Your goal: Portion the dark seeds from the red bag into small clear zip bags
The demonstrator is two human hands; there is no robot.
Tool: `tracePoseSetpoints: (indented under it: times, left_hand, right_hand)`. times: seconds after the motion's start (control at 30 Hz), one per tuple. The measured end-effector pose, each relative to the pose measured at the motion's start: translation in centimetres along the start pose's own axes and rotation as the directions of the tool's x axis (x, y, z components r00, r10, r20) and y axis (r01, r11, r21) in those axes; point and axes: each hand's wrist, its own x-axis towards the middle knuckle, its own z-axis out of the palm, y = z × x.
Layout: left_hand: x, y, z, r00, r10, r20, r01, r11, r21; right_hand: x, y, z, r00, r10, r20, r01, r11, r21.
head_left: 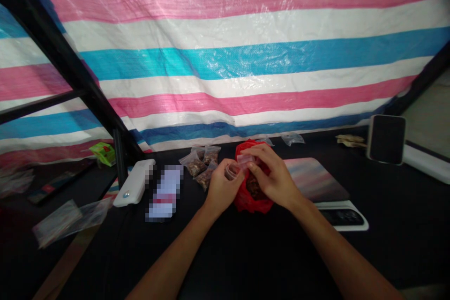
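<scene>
A striped tarp (225,56) hangs behind a black table (386,243). A red plastic bag (253,204) of brown bits sits on it, with a digital scale (316,179) to its right and small filled zip bags (199,165) to its left. Above the red plastic bag, the curled left hand (222,188) grips a small clear bag (243,161) at its rolled end while the right hand (272,173) pinches its edge, keeping it over the red bag, with open table in front.
</scene>
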Motion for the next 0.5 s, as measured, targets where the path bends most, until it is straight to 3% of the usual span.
tracePoseSetpoints:
  times: [0.07,0.23,0.37,0.5]
  left_hand:
    - [0.0,0.0,-0.1,0.996,0.005,-0.085,0.002,0.996,0.086]
    - [-0.1,0.7,-0.6,0.95,0.012,-0.313,0.076,0.96,0.268]
    - [-0.9,1.5,-0.5,0.95,-0.076,-0.304,0.168,0.942,0.291]
    - [-1.8,1.0,0.2,0.958,-0.185,-0.219,0.231,0.951,0.207]
  right_hand:
    - [0.2,0.7,-0.6,0.996,0.079,-0.031,-0.081,0.993,-0.081]
    - [0.2,2.4,-1.5,0.947,0.267,0.178,-0.184,0.906,-0.38]
    - [-0.5,3.0,-1.3,0.907,0.321,0.271,-0.142,0.841,-0.522]
    - [-0.7,3.1,-1.4,0.901,0.36,0.242,-0.134,0.761,-0.635]
